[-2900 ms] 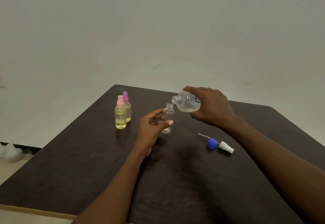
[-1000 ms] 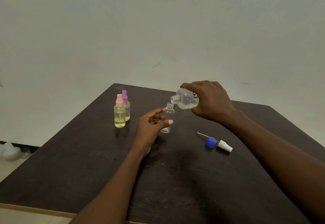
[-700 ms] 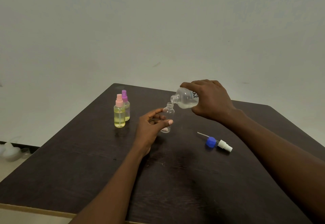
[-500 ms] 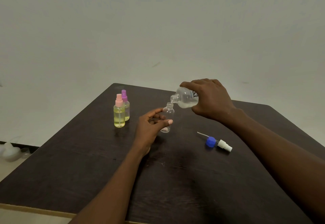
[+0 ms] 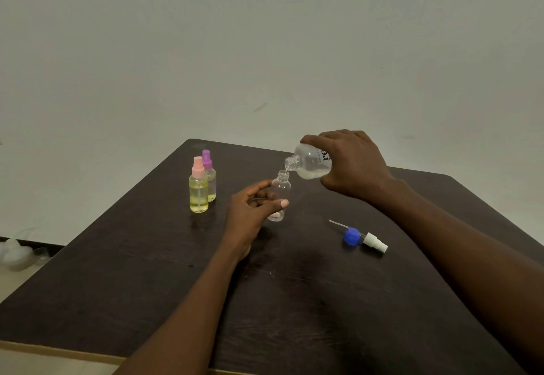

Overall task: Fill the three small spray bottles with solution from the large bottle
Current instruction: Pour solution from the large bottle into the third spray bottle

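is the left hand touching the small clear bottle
Touching: head view shows the left hand gripping the small clear bottle, thumb across its front.

Large bottle (image 5: 309, 164): rear half gone under the right hand (image 5: 353, 165), label shows only "re".
Small open bottle (image 5: 281, 187): lower side behind left hand (image 5: 250, 215).
Purple-capped bottle (image 5: 210, 176): half behind the pink-capped one (image 5: 199, 195).
Floor shapes (image 5: 17, 257): pale, blurred, cut off at left.

The gripped large bottle (image 5: 309, 165) and small bottle (image 5: 281, 187) looked clear, glossy plastic; the table (image 5: 147, 286) beneath was matt wood.
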